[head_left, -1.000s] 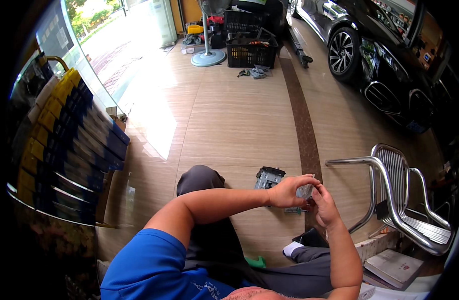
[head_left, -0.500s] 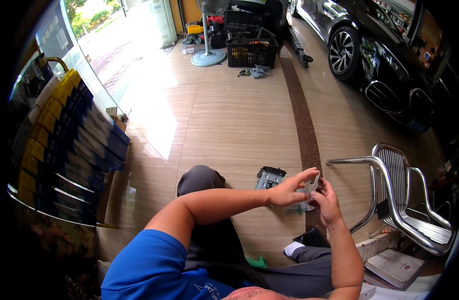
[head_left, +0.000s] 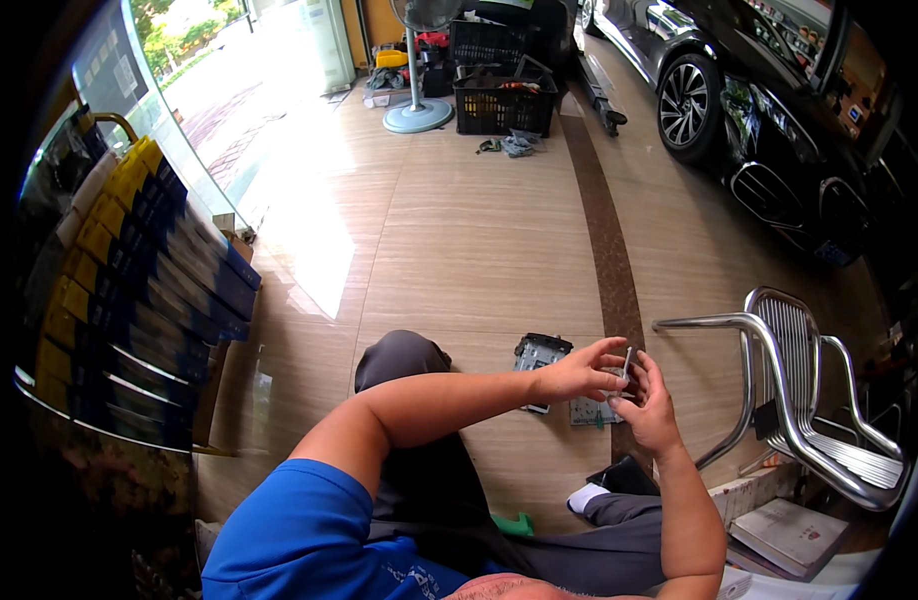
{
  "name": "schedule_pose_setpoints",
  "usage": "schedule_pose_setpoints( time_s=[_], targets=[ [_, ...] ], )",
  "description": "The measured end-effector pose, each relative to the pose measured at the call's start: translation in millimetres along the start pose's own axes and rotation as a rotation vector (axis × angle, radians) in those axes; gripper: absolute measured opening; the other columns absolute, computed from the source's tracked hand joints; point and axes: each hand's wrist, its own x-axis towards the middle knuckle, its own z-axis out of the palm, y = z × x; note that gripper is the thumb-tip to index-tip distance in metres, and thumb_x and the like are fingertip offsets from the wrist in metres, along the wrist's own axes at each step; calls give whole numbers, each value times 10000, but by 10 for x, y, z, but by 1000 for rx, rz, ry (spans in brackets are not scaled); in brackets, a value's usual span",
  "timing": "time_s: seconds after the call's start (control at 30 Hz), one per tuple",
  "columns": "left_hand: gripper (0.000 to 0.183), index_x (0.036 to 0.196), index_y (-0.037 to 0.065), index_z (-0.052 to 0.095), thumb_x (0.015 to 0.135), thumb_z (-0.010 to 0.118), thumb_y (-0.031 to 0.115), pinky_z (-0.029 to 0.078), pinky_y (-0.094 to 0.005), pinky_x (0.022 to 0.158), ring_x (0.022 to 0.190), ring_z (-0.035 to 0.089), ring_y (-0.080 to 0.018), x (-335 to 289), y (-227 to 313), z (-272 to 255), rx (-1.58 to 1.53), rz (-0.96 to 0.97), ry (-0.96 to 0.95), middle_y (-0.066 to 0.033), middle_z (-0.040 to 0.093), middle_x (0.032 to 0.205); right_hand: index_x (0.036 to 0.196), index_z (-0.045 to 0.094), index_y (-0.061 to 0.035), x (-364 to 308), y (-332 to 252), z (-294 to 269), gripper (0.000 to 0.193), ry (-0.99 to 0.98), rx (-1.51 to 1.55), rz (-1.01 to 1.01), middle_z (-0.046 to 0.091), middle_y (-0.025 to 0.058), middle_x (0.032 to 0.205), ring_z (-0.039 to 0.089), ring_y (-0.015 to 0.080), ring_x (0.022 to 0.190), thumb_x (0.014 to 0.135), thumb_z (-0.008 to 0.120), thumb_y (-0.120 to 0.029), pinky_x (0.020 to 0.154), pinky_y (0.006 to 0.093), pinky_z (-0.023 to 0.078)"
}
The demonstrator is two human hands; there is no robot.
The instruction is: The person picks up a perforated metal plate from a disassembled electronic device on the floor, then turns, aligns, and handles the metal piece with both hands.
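Note:
A thin, flat silvery plate (head_left: 628, 361), nearly edge-on, stands upright between my hands. My right hand (head_left: 654, 412) grips it with curled fingers and thumb. My left hand (head_left: 577, 374) is beside it, fingers and thumb spread apart with a gap between them; whether a fingertip touches the plate is hard to see. Below the hands a grey-green flat panel (head_left: 590, 414) that looks like a circuit board lies on the floor, partly covered by them. Left of it sits an opened metal device casing (head_left: 542, 352) with a black end, partly behind my left wrist.
My bent knee (head_left: 404, 360) is at the left of the casing, and a green object (head_left: 514, 524) lies by my legs. A steel chair (head_left: 779, 370) stands at right, above some books (head_left: 791, 532). Farther off are a black car (head_left: 769, 130), a crate (head_left: 504, 105), a fan (head_left: 417, 112) and a display rack (head_left: 129, 270).
The plate has turned more edge-on in my right hand. My left fingers have drawn back slightly to the left and spread, and more of the panel and casing shows.

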Motion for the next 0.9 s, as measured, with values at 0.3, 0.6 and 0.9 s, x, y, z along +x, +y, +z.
schedule_pose_setpoints(
  time_s=[0.3, 0.6, 0.9],
  targets=[
    [762, 1576, 154, 179, 970, 639, 194, 518, -376, 960, 1291, 509, -220, 33, -24, -21, -98, -121, -102, -100, 495, 1431, 1521, 252, -26, -34, -29, 44, 924, -15, -181, -111, 493, 196, 1436, 560, 260, 1258, 762, 779, -25, 1017, 373, 493],
    [653, 1541, 189, 264, 989, 603, 268, 571, -384, 840, 1002, 662, -210, -5, -60, 15, -150, -271, -44, -67, 523, 1379, 1543, 214, -20, -44, -31, 49, 940, 3, -286, -154, 428, 193, 1497, 498, 256, 1309, 772, 751, -4, 1070, 380, 440],
    [607, 1497, 157, 321, 956, 596, 133, 575, -372, 833, 1012, 650, -188, -16, -19, 50, -241, -195, -118, -56, 566, 1274, 1505, 312, -24, -39, -7, 64, 909, 56, -350, -258, 561, 171, 1349, 586, 259, 1213, 738, 799, -33, 1015, 377, 489]
  ],
)
